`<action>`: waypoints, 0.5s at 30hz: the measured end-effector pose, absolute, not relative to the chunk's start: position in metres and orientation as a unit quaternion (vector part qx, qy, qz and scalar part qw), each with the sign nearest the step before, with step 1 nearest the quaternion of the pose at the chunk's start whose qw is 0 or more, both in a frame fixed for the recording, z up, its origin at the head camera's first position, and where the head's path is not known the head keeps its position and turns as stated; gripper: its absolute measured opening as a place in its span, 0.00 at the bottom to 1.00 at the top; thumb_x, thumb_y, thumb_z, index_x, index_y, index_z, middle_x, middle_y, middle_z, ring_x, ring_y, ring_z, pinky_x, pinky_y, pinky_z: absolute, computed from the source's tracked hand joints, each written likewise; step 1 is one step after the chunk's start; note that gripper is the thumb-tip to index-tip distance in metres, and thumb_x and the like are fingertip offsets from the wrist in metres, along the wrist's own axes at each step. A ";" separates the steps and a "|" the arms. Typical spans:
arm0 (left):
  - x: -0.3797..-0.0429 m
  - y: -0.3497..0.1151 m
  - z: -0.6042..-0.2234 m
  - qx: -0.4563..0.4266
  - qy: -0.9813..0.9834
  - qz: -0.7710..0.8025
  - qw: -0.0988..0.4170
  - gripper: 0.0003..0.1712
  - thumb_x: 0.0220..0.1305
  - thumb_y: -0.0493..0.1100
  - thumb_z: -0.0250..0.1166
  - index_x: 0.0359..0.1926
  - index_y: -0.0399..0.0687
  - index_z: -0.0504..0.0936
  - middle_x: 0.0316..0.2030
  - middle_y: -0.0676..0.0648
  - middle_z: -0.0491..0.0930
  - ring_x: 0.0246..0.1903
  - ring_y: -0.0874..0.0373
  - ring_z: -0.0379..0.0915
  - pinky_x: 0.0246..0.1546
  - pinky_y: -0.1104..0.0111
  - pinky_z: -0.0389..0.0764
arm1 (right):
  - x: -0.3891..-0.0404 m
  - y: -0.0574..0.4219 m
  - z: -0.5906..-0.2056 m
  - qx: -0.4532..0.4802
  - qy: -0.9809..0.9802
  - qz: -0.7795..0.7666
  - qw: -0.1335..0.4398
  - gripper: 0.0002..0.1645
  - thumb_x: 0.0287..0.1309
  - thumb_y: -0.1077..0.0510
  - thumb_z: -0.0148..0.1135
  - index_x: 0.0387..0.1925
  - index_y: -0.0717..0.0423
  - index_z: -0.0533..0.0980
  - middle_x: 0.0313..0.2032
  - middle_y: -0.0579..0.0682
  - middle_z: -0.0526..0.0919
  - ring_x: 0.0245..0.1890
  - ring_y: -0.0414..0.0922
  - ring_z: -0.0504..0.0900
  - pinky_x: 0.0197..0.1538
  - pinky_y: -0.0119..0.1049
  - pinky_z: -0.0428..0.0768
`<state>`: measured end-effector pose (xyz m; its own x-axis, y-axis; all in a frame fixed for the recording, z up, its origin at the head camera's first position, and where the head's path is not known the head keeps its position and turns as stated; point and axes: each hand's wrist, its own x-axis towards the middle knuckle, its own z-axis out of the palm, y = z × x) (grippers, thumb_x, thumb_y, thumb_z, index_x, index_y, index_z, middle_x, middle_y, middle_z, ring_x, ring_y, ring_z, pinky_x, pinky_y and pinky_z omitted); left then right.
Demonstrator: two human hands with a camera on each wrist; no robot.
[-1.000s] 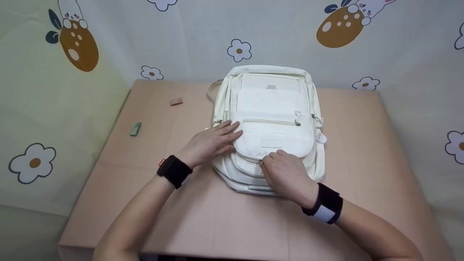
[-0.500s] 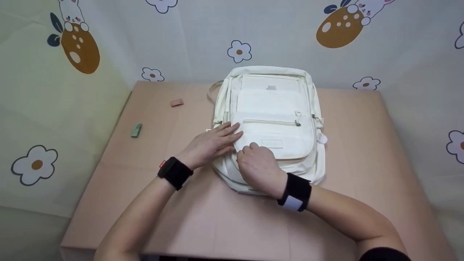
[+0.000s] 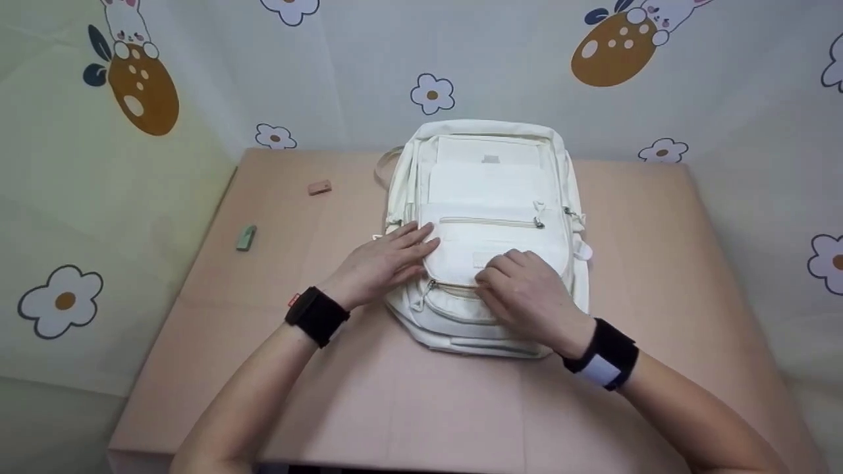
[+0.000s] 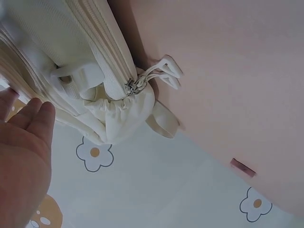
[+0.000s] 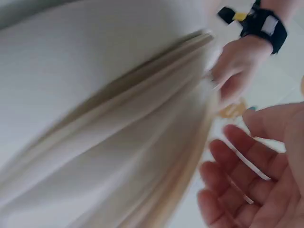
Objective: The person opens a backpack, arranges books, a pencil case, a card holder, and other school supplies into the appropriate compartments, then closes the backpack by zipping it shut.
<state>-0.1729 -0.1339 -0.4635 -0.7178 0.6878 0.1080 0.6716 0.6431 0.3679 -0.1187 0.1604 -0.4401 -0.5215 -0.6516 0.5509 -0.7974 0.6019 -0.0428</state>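
A white backpack [image 3: 490,184] lies on the table with its front pockets facing up. My left hand [image 3: 385,260] rests on the left side of its front pocket, fingers extended. In the left wrist view, that hand's fingers [image 4: 40,118] show at the bag's edge. A zipper pull [image 3: 419,301] hangs at the left end of the front pocket's curved zipper. My right hand [image 3: 527,296] is over the lower front of the pocket, fingertips near that zipper line. In the right wrist view its fingers [image 5: 221,178] are loosely bent with nothing between them, beside the blurred bag fabric [image 5: 109,142].
The table [image 3: 316,395] has a pink cover. A small pink block [image 3: 320,187] and a small green block [image 3: 245,237] lie left of the bag. Behind stands a patterned cloth backdrop [image 3: 369,59]. A strap loop [image 3: 385,168] sticks out at the bag's upper left.
My right hand slid left along the front pocket's zipper, let go of the pull at the left end, then moved back right. The left hand has stayed in place.
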 end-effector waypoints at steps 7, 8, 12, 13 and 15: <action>-0.169 -0.134 -0.465 0.364 0.909 0.201 0.012 0.32 0.79 0.56 0.53 0.79 0.59 0.61 0.79 0.54 0.50 0.78 0.53 0.43 0.74 0.53 0.56 | -0.120 0.178 -0.461 0.436 -0.843 0.155 0.273 0.08 0.56 0.60 0.73 0.38 0.55 0.84 0.35 0.48 0.81 0.35 0.49 0.78 0.34 0.43 0.76; -0.168 -0.134 -0.465 0.361 0.910 0.201 0.010 0.32 0.79 0.56 0.53 0.79 0.59 0.60 0.79 0.54 0.50 0.78 0.53 0.44 0.74 0.54 0.56 | -0.120 0.178 -0.463 0.436 -0.845 0.151 0.272 0.07 0.57 0.60 0.73 0.37 0.55 0.83 0.34 0.48 0.81 0.34 0.48 0.78 0.33 0.42 0.76; -0.163 -0.131 -0.464 0.351 0.914 0.202 -0.009 0.33 0.78 0.54 0.55 0.78 0.55 0.62 0.79 0.52 0.53 0.77 0.53 0.48 0.74 0.53 0.57 | -0.120 0.175 -0.467 0.429 -0.854 0.145 0.254 0.03 0.62 0.60 0.70 0.35 0.54 0.81 0.32 0.47 0.80 0.32 0.47 0.76 0.33 0.40 0.74; -0.161 -0.131 -0.464 0.347 0.915 0.204 -0.019 0.33 0.78 0.54 0.56 0.78 0.53 0.62 0.78 0.50 0.55 0.77 0.52 0.50 0.73 0.54 0.58 | -0.120 0.175 -0.468 0.428 -0.856 0.144 0.252 0.03 0.63 0.60 0.69 0.35 0.54 0.81 0.32 0.46 0.79 0.31 0.47 0.76 0.33 0.40 0.74; -0.156 -0.128 -0.464 0.335 0.916 0.215 -0.047 0.33 0.76 0.53 0.59 0.76 0.49 0.66 0.76 0.47 0.62 0.74 0.52 0.58 0.71 0.55 0.62 | -0.120 0.175 -0.468 0.426 -0.858 0.146 0.248 0.04 0.64 0.60 0.69 0.34 0.54 0.80 0.31 0.46 0.79 0.30 0.47 0.75 0.33 0.40 0.74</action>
<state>-0.1559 -0.1284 -0.4640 -0.7706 0.5945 0.2298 0.6346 0.6820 0.3635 -0.1198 0.1745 -0.4682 -0.5144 -0.6584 0.5495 -0.8031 0.5945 -0.0395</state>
